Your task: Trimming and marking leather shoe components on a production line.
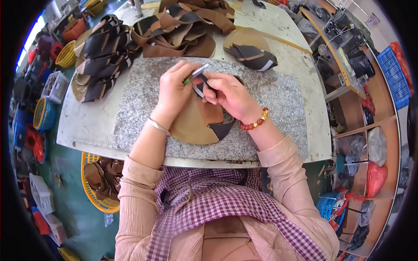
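My left hand [177, 87] is closed around a slim pen-like tool [200, 69] with a silver end and a green part. Close beside it, my right hand [233, 96] pinches a small black piece [207, 82]; whether this belongs to the tool, I cannot tell. Beneath both hands lies a curved shoe-upper piece [188, 126], tan with a brown panel and a dark corner. My hands hide its far part. The piece rests on a speckled grey mat [278, 117].
Brown cut pieces [178, 43] are heaped at the back of the white table [87, 126]. Black-and-tan uppers [101, 54] overlap at the left, and another upper [251, 55] lies beyond the mat. A yellow basket [89, 187] stands below the table; shelves [370, 122] are at right.
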`<state>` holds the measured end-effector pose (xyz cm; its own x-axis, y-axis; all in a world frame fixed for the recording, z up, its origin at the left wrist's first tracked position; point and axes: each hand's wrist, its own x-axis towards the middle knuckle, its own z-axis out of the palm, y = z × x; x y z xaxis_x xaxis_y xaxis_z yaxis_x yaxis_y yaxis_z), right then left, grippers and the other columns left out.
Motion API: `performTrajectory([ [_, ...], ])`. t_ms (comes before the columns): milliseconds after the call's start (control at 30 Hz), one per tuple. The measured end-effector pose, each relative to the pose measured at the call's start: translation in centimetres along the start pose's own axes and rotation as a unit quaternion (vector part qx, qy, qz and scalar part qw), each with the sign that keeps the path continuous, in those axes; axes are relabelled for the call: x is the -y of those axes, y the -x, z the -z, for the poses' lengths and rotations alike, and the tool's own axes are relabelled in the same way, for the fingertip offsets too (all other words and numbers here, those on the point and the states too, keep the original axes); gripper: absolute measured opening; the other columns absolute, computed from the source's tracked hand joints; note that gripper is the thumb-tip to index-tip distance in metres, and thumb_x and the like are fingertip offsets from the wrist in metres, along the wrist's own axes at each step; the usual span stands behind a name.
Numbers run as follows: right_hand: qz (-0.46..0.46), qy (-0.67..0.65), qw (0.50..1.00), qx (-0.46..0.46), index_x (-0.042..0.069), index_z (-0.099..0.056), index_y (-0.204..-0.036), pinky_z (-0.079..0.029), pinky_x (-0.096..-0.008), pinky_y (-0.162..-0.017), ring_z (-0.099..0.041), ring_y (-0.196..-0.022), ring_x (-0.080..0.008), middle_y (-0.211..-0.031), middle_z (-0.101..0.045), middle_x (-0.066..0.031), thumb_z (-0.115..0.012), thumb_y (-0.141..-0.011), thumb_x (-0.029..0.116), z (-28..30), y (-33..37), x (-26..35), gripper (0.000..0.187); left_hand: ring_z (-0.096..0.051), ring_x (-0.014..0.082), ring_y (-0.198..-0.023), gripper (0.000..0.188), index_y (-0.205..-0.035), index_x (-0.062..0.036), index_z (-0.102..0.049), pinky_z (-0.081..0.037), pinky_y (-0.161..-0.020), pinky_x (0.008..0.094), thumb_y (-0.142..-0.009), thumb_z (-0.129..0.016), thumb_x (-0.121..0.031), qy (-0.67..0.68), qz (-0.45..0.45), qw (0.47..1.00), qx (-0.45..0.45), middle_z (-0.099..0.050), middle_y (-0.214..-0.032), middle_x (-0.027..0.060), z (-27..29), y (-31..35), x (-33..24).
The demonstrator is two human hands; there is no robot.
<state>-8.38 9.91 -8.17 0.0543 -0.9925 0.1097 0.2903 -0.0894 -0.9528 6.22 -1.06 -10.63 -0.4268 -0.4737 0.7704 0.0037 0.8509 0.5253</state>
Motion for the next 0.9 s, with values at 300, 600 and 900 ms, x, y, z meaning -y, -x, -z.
performTrajectory([
  [300,0.03,0.031,0.999,-0.004,-0.005,-0.063,-0.122,-0.039,-0.0216,-0.068,-0.044,-0.066,-0.0086,-0.072,-0.054,-0.0011,-0.041,-0.1,0.012,0.2,0.5,-1.0,0.036,-0.056,0.0111,-0.07,0.026,-0.107,-0.0036,-0.072,-0.047,-0.065,0.024,-0.084,-0.062,0.003,0.053,0.095,0.994,-0.018,-0.071,-0.09,0.0034,0.1,-0.3,-1.2],
  [600,0.041,0.048,0.998,0.005,-0.004,-0.063,-0.124,-0.039,-0.0223,-0.07,-0.043,-0.068,-0.0088,-0.073,-0.053,-0.0007,-0.04,-0.1,0.012,-0.4,0.8,-1.0,0.037,-0.057,0.0113,-0.072,0.025,-0.103,-0.0039,-0.074,-0.047,-0.065,0.0247,-0.082,-0.061,0.004,0.105,0.24,0.965,-0.031,-0.071,-0.087,0.003,0.0,0.1,-0.7],
  [900,0.041,0.036,0.998,0.008,-0.003,-0.063,-0.125,-0.039,-0.0216,-0.069,-0.043,-0.07,-0.0088,-0.074,-0.054,-0.001,-0.041,-0.1,0.012,-0.7,0.8,-1.4,0.037,-0.056,0.0117,-0.07,0.021,-0.095,-0.003,-0.073,-0.046,-0.064,0.0249,-0.08,-0.061,0.005,0.041,0.201,0.979,-0.015,-0.069,-0.084,0.0017,0.5,0.2,-1.0],
])
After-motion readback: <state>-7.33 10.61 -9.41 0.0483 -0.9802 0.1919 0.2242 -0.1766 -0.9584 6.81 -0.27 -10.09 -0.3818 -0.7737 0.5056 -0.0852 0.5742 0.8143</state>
